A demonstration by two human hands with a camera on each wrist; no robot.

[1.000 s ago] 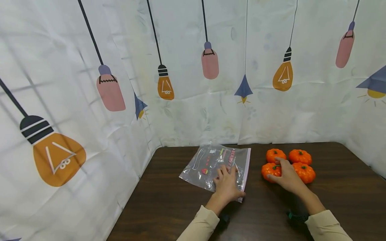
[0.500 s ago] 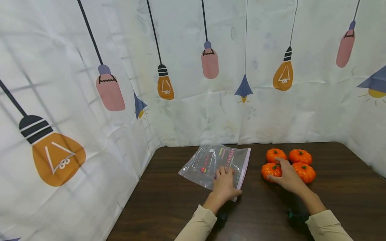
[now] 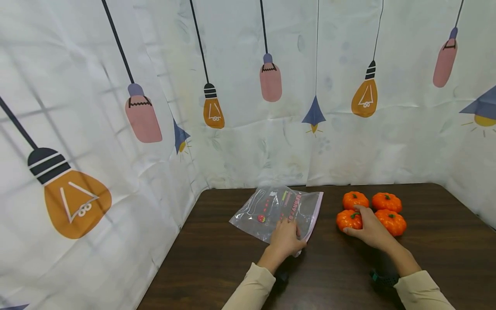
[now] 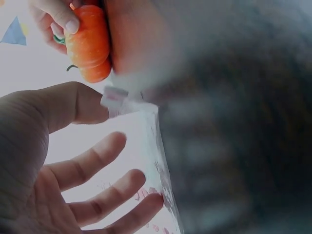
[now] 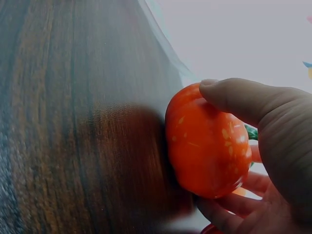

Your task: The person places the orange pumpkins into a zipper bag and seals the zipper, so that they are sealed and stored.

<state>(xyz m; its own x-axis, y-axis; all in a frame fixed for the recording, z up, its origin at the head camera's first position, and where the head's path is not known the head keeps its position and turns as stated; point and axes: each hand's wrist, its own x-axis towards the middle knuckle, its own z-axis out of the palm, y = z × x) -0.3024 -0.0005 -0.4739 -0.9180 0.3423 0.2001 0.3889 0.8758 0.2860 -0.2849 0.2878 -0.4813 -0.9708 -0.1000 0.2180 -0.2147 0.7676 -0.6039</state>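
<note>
My left hand rests over the near right part of a clear plastic zip bag lying flat on the table. In the left wrist view its fingers are spread over the bag, and the thumb lies right at the end of the pale zip strip. At the right, my right hand grips a small orange toy pumpkin with a green stem. The right wrist view shows the thumb over one side of this pumpkin and fingers round the other, the pumpkin close over the tabletop.
Three similar orange pumpkins stand close by: one behind left, one behind right and one beside the right hand. The dark wooden table backs onto a white curtain printed with lamps.
My left hand has slid slightly left and drawn its fingers in, and the bag's near corner has moved left with it. The right hand keeps its grip on the pumpkin in the same place.
</note>
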